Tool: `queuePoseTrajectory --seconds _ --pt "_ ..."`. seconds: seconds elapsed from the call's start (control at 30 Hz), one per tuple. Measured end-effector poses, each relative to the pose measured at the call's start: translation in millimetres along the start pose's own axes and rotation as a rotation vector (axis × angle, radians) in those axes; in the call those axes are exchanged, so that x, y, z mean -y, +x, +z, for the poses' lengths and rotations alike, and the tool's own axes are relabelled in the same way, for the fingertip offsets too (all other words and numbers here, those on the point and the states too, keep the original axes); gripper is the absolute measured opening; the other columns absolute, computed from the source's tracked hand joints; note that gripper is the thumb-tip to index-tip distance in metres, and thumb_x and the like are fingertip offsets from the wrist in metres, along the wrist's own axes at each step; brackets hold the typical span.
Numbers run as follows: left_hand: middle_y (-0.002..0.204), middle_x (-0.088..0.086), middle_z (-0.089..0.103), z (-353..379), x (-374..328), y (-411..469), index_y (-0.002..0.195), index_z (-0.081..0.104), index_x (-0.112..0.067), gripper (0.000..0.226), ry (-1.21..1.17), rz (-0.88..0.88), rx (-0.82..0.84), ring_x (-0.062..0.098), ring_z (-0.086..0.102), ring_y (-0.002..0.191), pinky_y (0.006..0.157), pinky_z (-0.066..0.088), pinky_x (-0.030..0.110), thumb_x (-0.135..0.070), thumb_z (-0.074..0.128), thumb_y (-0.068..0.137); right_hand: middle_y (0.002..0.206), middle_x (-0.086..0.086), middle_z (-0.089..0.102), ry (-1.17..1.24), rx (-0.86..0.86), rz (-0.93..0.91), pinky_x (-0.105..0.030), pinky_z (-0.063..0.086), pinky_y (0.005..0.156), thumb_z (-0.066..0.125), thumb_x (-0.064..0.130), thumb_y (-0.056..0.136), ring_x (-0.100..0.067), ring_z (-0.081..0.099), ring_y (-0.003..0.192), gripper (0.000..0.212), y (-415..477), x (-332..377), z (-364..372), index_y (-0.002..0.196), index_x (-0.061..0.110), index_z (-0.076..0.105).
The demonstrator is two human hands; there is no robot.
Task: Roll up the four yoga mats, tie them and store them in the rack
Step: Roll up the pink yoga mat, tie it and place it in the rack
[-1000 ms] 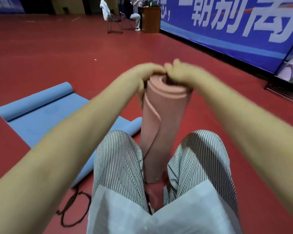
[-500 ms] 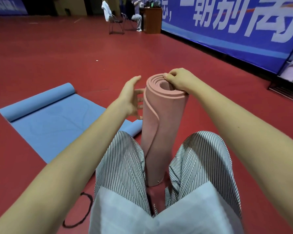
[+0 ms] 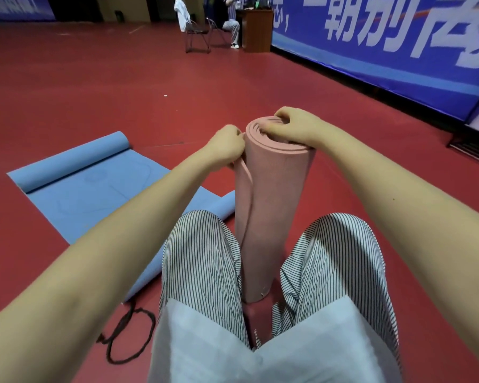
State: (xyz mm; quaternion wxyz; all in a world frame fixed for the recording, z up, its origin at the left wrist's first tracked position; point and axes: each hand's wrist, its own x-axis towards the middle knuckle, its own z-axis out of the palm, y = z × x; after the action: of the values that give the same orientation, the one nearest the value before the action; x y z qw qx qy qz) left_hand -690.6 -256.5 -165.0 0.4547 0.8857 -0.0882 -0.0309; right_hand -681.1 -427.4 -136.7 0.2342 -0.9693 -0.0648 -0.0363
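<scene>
Left hand (image 3: pixel 227 147), right hand (image 3: pixel 296 129) grip pink mat (image 3: pixel 268 205) rim.

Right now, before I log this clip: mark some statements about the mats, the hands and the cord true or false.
1. The pink mat stands on end between the person's striped trouser legs. True.
2. The blue mat is fully rolled up. False: it lies mostly flat on the floor, curled only at its two ends.
3. The left hand and the right hand both grip the pink mat near its top. True.
4. The black cord is tied round the pink mat. False: it lies loose on the floor beside the blue mat.
</scene>
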Motion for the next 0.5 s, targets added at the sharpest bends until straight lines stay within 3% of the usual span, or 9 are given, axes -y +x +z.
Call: queuePoseTrajectory --seconds 0.1,0.23,0.3,0.4,0.5 --pt "0.069 0.018 0.052 -12.2 -12.1 11.2 0.071 0.056 -0.004 0.029 0.11 0.0 -0.112 0.028 0.051 0.057 0.054 0.051 0.04 0.001 0.033 0.089 0.138 -0.001 0.049 -0.031 0.049 0.027 -0.037 0.038 0.1 0.051 0.072 0.078 -0.023 0.048 0.123 0.072 -3.4 0.3 -1.6 0.133 0.026 0.041" --pt "0.072 0.021 0.054 -19.8 -33.5 17.2 0.078 0.061 0.003 0.029 0.088 -0.005 -0.167 0.031 0.053 0.059 0.064 0.056 0.048 0.004 0.033 0.083 0.151 -0.006 0.032 -0.204 0.055 0.074 -0.044 0.033 0.107 0.046 0.079 0.075 -0.032 0.038 0.133 0.088 2.8 7.2 -7.5 0.147 0.036 0.021" --pt "0.071 0.015 0.052 -12.2 -26.9 12.5 0.072 0.055 -0.004 0.027 0.05 -0.036 -0.206 0.029 0.05 0.058 0.066 0.057 0.046 0.0 0.033 0.087 0.153 -0.007 0.028 -0.219 0.081 0.105 -0.044 0.031 0.109 0.042 0.08 0.076 -0.033 0.035 0.135 0.086 2.7 7.9 -4.4 0.147 0.037 0.019" --pt "0.072 0.015 0.054 0.9 -5.8 5.7 0.064 0.048 -0.013 0.027 -0.056 -0.096 -0.271 0.032 0.052 0.068 0.074 0.057 0.05 -0.005 0.034 0.087 0.155 -0.004 0.026 -0.135 0.107 0.093 -0.043 0.026 0.112 0.039 0.079 0.078 -0.029 0.031 0.138 0.081 1.8 5.7 5.1 0.147 0.038 0.023" --pt "0.101 0.024 0.066 5.2 -2.7 0.7 0.077 0.061 -0.01 0.025 -0.058 -0.147 -0.344 0.042 0.061 0.097 0.085 0.054 0.044 -0.011 0.039 0.09 0.151 -0.002 0.034 -0.097 0.146 0.071 -0.041 0.028 0.111 0.041 0.076 0.08 -0.025 0.037 0.135 0.08 6.6 7.0 6.8 0.145 0.031 0.03"
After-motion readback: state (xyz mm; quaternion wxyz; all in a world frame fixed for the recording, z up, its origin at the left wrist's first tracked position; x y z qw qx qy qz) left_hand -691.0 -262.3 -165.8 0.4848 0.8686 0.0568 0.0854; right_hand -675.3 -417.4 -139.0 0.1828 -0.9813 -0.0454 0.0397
